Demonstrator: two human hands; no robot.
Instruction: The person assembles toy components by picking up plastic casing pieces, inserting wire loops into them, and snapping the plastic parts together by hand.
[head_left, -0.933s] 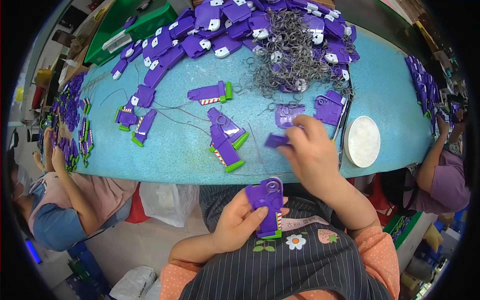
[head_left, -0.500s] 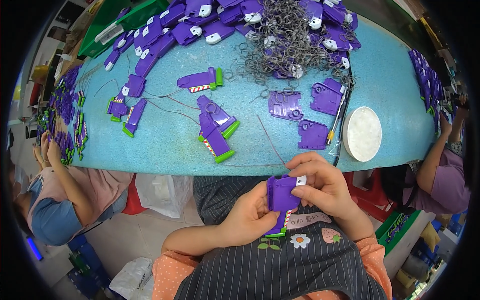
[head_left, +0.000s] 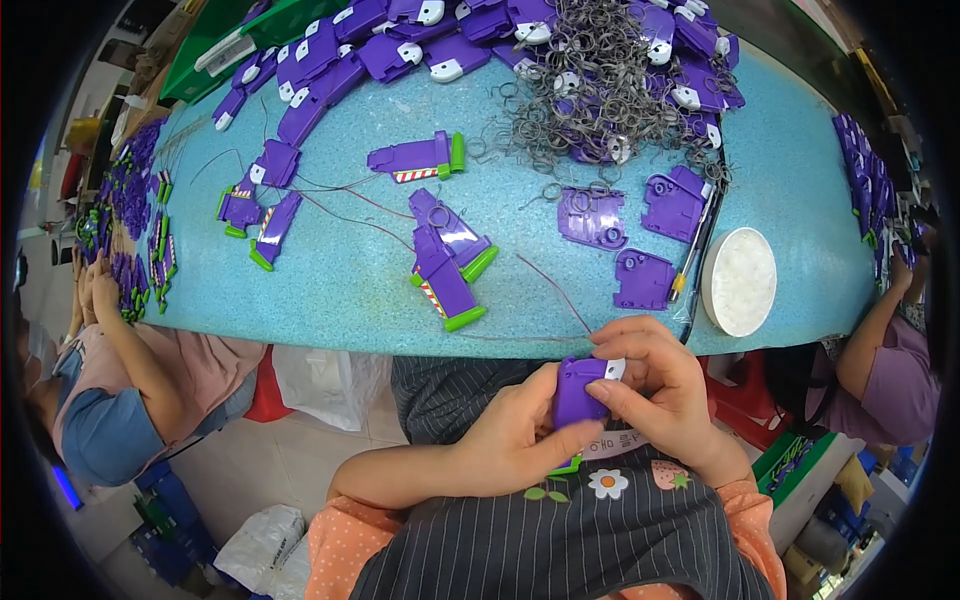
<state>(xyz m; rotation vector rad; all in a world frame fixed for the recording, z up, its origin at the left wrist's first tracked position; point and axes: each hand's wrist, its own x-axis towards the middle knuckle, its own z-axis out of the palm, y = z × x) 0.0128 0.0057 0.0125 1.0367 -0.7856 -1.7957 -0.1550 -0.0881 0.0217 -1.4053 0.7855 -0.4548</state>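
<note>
In front of my apron, just below the table's near edge, I hold a purple plastic toy wing part (head_left: 575, 400) with a white end and a bit of green showing at its lower end. My left hand (head_left: 515, 430) is closed round its left side, thumb laid across the lower face. My right hand (head_left: 665, 385) pinches the white end between thumb and fingers. A thin dark wire (head_left: 555, 285) runs from beside my right fingertips onto the table. The inside of the part is hidden from view.
On the blue table (head_left: 340, 290) lie wing pieces with green tips (head_left: 445, 275), purple half shells (head_left: 643, 280), a thin yellow-ended tool (head_left: 685, 270) and a round white dish (head_left: 740, 280). Grey metal springs (head_left: 610, 90) are heaped at the back over purple parts. Co-workers sit at both sides.
The wing part has tilted in my hands, so its striped lower end is now mostly covered. My left thumb has slid up across its face. The whole view has shifted slightly.
</note>
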